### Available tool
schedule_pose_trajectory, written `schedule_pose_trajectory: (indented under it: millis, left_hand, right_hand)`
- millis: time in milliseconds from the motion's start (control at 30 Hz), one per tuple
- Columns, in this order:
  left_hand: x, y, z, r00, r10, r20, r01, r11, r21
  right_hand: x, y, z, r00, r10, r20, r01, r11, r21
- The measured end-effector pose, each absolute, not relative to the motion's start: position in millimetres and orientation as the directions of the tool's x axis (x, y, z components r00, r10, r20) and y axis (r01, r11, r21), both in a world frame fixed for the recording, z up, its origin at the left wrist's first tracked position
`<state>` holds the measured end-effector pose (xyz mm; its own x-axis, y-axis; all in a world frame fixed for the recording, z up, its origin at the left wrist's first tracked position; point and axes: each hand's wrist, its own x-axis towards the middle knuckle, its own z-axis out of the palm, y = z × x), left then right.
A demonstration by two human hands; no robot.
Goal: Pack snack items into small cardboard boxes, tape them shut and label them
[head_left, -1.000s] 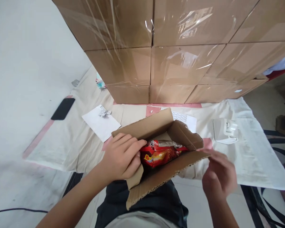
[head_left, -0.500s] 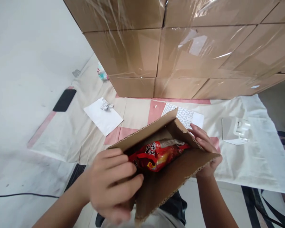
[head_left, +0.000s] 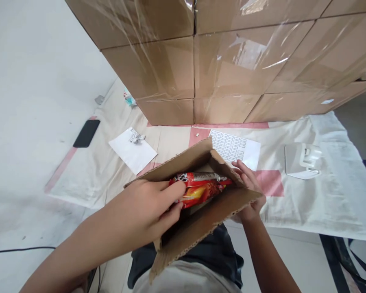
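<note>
A small open cardboard box (head_left: 218, 211) is tilted in front of my body, its flaps standing up. Inside it lies a shiny red snack packet (head_left: 201, 191) with yellow and white print. My left hand (head_left: 154, 203) reaches in over the box's left end, with thumb and fingers closed on the near end of the packet; some fingertips are hidden inside. My right hand (head_left: 250, 187) grips the right end of the box from outside, its fingers along the short flap and its thumb out of sight.
Stacked cartons (head_left: 225, 69) in clear wrap stand at the back of the cloth-covered table (head_left: 301, 203). On the cloth are a label sheet (head_left: 232, 148), a white paper (head_left: 131, 150), a black phone (head_left: 87, 133) and a white tape dispenser (head_left: 303, 160). A wall rises at left.
My left hand has moved from the box's left edge into it and closed on the packet. The box and my right hand have shifted slightly left in view.
</note>
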<state>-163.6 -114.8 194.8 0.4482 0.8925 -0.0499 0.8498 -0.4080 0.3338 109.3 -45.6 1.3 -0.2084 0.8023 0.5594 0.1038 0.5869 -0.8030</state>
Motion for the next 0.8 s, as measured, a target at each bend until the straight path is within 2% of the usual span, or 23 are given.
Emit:
schedule_pose_trajectory:
  millis: [100,167,300,367,500,667,733,800]
  left_hand:
    - [-169,-121,197,0.332,0.941,0.069,0.825,-0.325,0.462]
    - [-172,-124,194,0.325,0.944,0.05,0.825,-0.309,0.473]
    - [-172,-128,184,0.519,0.838,-0.168,0.827,-0.444,0.345]
    - [-172,-130,181,0.532,0.824,-0.196,0.834,-0.47,0.29]
    - [-175,-133,185,0.503,0.848,-0.168,0.862,-0.479,0.163]
    - [-161,-123,192,0.454,0.891,-0.006,0.889,-0.453,-0.063]
    - [-148,-116,186,0.448,0.893,-0.037,0.89,-0.45,-0.081]
    - [-138,-109,176,0.434,0.897,-0.077,0.9,-0.436,-0.008]
  right_hand:
    - [105,-44,5,-0.218,0.733,0.644,0.025,0.664,-0.747]
    - [103,-44,10,-0.217,0.719,0.66,-0.003,0.676,-0.737]
    - [100,-46,15,-0.194,0.724,0.662,0.023,0.678,-0.735]
    - [101,-47,14,-0.195,0.723,0.663,0.047,0.682,-0.73]
    - [102,-47,11,-0.19,0.72,0.668,0.079,0.689,-0.721]
    - [102,-45,10,-0.188,0.705,0.684,0.086,0.706,-0.703]
    - [102,-44,10,-0.189,0.677,0.711,0.068,0.732,-0.678]
    - [101,-44,11,-0.191,0.645,0.74,0.059,0.76,-0.647]
